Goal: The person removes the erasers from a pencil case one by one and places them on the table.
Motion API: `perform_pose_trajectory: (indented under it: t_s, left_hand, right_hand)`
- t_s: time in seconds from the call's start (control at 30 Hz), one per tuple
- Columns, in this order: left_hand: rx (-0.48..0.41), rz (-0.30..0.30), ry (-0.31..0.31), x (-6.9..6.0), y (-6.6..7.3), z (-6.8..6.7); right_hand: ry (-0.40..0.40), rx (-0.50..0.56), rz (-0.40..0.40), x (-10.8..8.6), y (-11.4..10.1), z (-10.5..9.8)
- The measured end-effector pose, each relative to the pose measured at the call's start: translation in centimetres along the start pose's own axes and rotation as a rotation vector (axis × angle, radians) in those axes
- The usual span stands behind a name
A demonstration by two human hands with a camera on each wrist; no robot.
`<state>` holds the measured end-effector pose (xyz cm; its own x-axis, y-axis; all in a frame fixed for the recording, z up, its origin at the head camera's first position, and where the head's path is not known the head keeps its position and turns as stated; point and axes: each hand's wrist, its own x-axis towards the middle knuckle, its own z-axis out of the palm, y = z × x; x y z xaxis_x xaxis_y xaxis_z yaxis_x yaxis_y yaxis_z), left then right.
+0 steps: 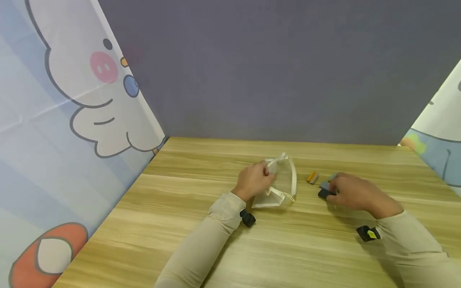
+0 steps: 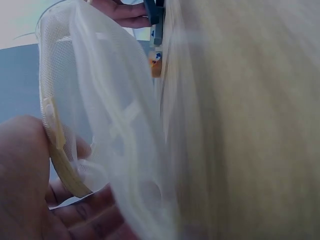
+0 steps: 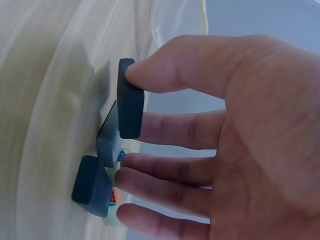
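My left hand (image 1: 255, 181) grips the rim of a white mesh zip pouch (image 1: 284, 176), which stands partly open on the wooden table. In the left wrist view the mesh pouch (image 2: 115, 110) is see-through, with a zipper pull (image 2: 55, 122) near my fingers. My right hand (image 1: 354, 192) pinches a small dark rectangular block (image 3: 131, 100) between thumb and index finger, the other fingers extended. Beneath these fingers lie a grey-blue block (image 3: 108, 137) and another dark block (image 3: 92, 185). Patterned pieces behind them are partly hidden.
A small orange-and-grey block (image 1: 312, 177) lies between the pouch and my right hand. The wooden table (image 1: 201, 160) meets a dark grey panel (image 1: 281, 72) at the back. A cartoon-printed sheet (image 1: 72, 140) borders the left side, and another printed sheet (image 1: 439, 136) the right.
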<state>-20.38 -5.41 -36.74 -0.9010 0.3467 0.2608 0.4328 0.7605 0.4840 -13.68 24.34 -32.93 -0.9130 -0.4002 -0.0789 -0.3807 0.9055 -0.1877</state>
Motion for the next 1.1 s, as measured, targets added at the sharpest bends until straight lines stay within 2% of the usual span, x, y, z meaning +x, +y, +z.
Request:
perform_pose_trajectory:
  t_s: [0.57,0.83,0.97,1.1]
  left_hand:
    - [-0.004,-0.001,0.030,-0.2,0.0,0.1]
    - [-0.027,0.005,0.062,-0.1,-0.3,-0.1]
    - [-0.033,0.018,0.070,0.2,-1.1,-0.9]
    - [-0.024,0.041,0.028,-0.2,-2.5,-2.1]
  right_hand:
    - [-0.016,-0.038,-0.021,0.5,0.1,0.6]
    - [-0.010,0.006,-0.028,0.5,0.2,0.4]
    - [0.053,0.078,-0.035,0.6,0.3,0.0]
    - [0.166,0.081,-0.028,0.6,0.6,-0.5]
